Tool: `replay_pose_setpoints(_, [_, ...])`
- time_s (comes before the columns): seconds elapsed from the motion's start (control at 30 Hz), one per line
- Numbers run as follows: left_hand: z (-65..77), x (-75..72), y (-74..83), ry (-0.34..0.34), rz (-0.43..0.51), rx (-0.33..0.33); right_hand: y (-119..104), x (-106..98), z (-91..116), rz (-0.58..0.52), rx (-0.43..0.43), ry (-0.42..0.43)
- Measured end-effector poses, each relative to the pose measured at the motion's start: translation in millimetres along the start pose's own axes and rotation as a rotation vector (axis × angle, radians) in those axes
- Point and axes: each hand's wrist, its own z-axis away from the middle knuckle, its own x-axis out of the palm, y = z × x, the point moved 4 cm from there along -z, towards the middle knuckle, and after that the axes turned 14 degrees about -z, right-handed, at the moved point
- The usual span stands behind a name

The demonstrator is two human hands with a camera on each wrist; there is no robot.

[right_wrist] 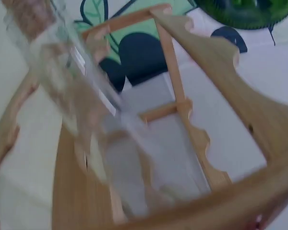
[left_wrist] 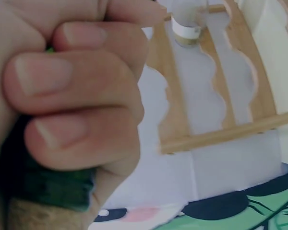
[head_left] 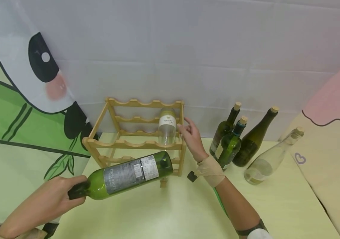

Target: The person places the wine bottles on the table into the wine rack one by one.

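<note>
My left hand [head_left: 54,194] grips a green wine bottle [head_left: 125,176] by its neck, bottom end pointing right and slightly up. The bottle is held in front of the wooden wine rack [head_left: 128,144]; in the left wrist view the curled fingers [left_wrist: 81,81] cover most of the neck, with a cork [left_wrist: 45,215] below them. Lying in the rack's right-hand slot is a clear glass bottle [head_left: 167,131], its corked neck toward me. At the rack's right side, my right hand [head_left: 193,139] holds the side rail between thumb and fingers.
Right of the rack stand several corked bottles: two green ones [head_left: 224,127] [head_left: 231,146], a dark slender one [head_left: 252,141] and a clear one [head_left: 267,166]. All are on the pale table [head_left: 187,212]. Behind hangs a printed cloth [head_left: 202,59].
</note>
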Motion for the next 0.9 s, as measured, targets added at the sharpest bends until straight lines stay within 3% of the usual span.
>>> replay_pose_setpoints(0.27, [6.9, 13.9, -21.2, -0.108, 0.030, -0.081, 3.8, 0.9, 1.3, 0.018, 0.028, 0.001])
replay_pose_setpoints(0.47, [13.5, 21.0, -30.4, -0.151, 0.056, -0.123, 1.8, 2.9, 0.0, 0.022, 0.027, -0.010])
replay_pose_setpoints(0.9, [24.2, 33.7, -49.3, -0.178, 0.119, -0.192, 1.4, 3.0, 2.7, 0.035, 0.022, -0.011])
